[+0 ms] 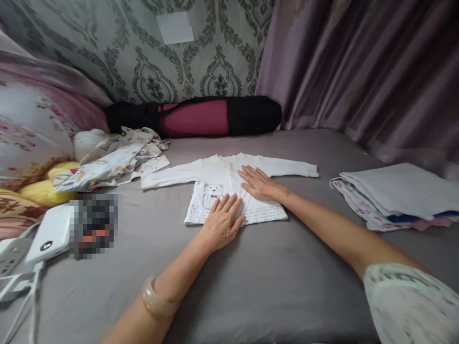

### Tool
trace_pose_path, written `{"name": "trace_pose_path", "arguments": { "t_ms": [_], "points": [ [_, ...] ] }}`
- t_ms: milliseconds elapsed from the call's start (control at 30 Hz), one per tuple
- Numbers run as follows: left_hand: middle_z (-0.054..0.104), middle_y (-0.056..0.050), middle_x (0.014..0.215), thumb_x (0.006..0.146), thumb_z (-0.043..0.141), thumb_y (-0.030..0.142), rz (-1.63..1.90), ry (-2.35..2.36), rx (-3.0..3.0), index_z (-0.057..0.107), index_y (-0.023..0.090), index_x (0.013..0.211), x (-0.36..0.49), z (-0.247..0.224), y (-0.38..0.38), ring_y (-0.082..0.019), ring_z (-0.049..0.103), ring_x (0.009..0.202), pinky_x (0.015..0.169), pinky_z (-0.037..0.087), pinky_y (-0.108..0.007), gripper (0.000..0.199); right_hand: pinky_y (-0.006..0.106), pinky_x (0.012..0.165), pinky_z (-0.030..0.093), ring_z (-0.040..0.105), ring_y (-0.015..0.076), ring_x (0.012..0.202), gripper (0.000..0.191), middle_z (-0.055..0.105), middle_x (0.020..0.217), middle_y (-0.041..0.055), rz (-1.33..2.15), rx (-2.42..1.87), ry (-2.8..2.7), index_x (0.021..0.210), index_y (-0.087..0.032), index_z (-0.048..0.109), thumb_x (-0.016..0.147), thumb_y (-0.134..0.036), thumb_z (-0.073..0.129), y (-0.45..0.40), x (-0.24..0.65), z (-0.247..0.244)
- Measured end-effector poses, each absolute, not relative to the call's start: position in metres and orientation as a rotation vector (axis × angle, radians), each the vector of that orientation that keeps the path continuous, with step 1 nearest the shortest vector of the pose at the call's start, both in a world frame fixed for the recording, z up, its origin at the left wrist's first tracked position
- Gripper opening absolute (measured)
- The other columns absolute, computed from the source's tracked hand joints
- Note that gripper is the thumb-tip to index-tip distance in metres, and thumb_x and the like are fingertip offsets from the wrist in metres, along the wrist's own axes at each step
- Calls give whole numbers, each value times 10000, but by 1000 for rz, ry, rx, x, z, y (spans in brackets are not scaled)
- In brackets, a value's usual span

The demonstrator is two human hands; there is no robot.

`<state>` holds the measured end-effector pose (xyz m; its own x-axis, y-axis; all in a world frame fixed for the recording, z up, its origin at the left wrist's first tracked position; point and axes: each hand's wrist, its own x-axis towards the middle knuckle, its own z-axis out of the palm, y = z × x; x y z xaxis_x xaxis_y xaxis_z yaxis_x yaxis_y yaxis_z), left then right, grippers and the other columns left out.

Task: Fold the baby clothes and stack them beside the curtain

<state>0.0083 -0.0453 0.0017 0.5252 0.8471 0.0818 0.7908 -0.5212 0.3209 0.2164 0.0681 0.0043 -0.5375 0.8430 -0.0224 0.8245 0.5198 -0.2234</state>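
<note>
A small white long-sleeved baby shirt (220,174) lies spread flat on the grey bed sheet (272,282), its sleeves stretched out to both sides. A bear with a red bow tie is printed on its left front, and lines of lettering run along the hem. My left hand (223,222) rests palm down on the lower front, partly over the bear print, fingers extended. Higher up, on the right side of the chest, my right hand (258,183) lies flat with its fingers stretched out. Neither hand grips the cloth.
Folded clothes (401,191) are stacked at the right. Crumpled printed clothes (114,160) lie at the left, near a yellow plush thing (43,191). A white power bank (52,234) with cables sits front left. Along the wall lies a black and maroon long bag (193,117).
</note>
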Motion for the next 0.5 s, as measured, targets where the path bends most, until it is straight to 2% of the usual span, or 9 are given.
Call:
{"name": "trace_pose_path", "arguments": {
  "t_ms": [233,333,400,467,500],
  "points": [
    [331,-156,1547,990,291,437,377,1359,2493,313,151,1467,9,-2,-45,-271,245,1455,1173,214,-507,557,484,1203,111,129,224,1476,566,178,1600,82,313,-1217,-2770,1533,-215,261,1001,-405,300,-20,228,6],
    [430,-167,1484,999,269,377,482,1388,2457,407,134,1393,6,6,-43,-243,365,1401,1144,299,-437,483,469,1211,114,136,204,1475,557,179,1602,50,412,-1076,-2825,1543,-236,224,1003,-347,304,-53,228,13],
    [553,-154,1363,998,282,365,632,1502,2399,496,149,1298,-4,15,-39,-231,507,1278,1063,395,-374,428,441,1216,131,172,196,1469,568,209,1595,37,485,-1024,-2836,1545,-237,221,996,-331,330,-71,229,21],
    [649,-131,1184,988,324,371,764,1736,2318,568,174,1181,-21,23,-34,-232,606,1104,959,454,-355,368,408,1200,205,261,207,1445,544,291,1570,39,539,-992,-2827,1512,-233,332,979,-329,383,-81,230,32],
    [671,-122,1098,977,356,371,795,1884,2266,591,182,1121,-31,26,-31,-236,624,1034,917,464,-357,334,386,1170,280,354,211,1403,493,383,1528,37,553,-996,-2803,1453,-246,446,970,-334,410,-82,228,38]
  ]
}}
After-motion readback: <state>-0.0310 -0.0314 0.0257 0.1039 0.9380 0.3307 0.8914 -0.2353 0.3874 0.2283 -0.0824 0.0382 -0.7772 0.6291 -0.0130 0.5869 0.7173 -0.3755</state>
